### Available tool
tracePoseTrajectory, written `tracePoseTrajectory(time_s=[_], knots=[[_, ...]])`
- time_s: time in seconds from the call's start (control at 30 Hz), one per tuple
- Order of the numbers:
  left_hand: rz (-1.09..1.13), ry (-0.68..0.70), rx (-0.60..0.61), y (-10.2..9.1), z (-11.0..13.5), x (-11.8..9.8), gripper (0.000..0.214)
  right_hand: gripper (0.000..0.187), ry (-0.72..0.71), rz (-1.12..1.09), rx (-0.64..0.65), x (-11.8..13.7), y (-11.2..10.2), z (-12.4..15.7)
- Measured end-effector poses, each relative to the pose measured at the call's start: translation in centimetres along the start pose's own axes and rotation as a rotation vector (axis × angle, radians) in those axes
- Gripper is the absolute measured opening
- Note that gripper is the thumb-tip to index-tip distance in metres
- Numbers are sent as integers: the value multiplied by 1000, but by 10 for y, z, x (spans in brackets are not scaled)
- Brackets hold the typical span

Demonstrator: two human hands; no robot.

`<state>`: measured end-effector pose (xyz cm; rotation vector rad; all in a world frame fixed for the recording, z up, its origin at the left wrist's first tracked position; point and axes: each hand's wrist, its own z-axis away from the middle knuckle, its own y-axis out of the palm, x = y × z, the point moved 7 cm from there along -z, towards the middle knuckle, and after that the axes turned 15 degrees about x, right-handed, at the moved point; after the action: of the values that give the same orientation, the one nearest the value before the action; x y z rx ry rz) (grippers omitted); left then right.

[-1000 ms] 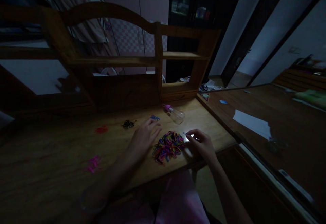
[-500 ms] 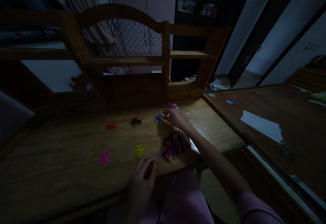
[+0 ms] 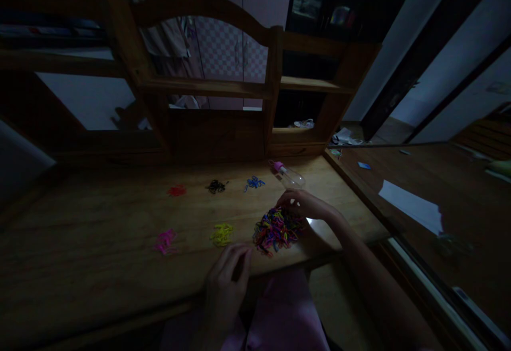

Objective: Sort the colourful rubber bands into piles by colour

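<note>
A mixed heap of many-coloured small bands (image 3: 275,228) lies near the front of the wooden desk (image 3: 99,234). My right hand (image 3: 301,205) rests at the heap's far right edge, fingers curled down onto the bands. My left hand (image 3: 229,274) hovers at the desk's front edge just left of the heap, fingers loosely bent, nothing visible in it. Small sorted piles lie around: yellow (image 3: 222,233), pink (image 3: 165,241), red (image 3: 176,190), black (image 3: 216,185) and blue (image 3: 254,183). A clear little bottle with a pink cap (image 3: 288,174) lies on its side behind the heap.
A wooden shelf unit with an arched top (image 3: 207,85) stands along the back of the desk. To the right is a second dark surface with a white sheet of paper (image 3: 411,206). The room is very dim.
My right hand drew back from the blue pile near the bottle to the mixed heap. My left hand stayed by the desk's front edge. The view shifted slightly.
</note>
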<state>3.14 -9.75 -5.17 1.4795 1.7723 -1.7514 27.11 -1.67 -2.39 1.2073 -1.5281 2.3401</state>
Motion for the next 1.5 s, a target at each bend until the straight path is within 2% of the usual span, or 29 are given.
tracePoseTrajectory(time_s=[0.13,0.33,0.57,0.8,1.0,1.27,1.37,1.5], knots=[[1,-10,-4,-2,1,2,15,24,23,-23,-7,-7,-1,-4],[35,-12,4,-3,1,3,15,14,57,-107,-78,-3,-14,11],[46,-33,34,-1,1,5,14,25,12,-251,-167,7,-24,25],[38,-21,28,-1,2,6,13,25,-14,-377,-163,8,-17,27],[45,-33,36,0,2,7,14,24,-5,-277,-276,17,-15,33],[76,-30,34,1,2,9,13,19,-25,-240,-365,27,-14,36],[76,-30,32,1,2,9,13,17,-22,-167,-414,34,-18,32],[71,-44,36,0,2,8,13,15,-50,-58,-404,48,-16,14]])
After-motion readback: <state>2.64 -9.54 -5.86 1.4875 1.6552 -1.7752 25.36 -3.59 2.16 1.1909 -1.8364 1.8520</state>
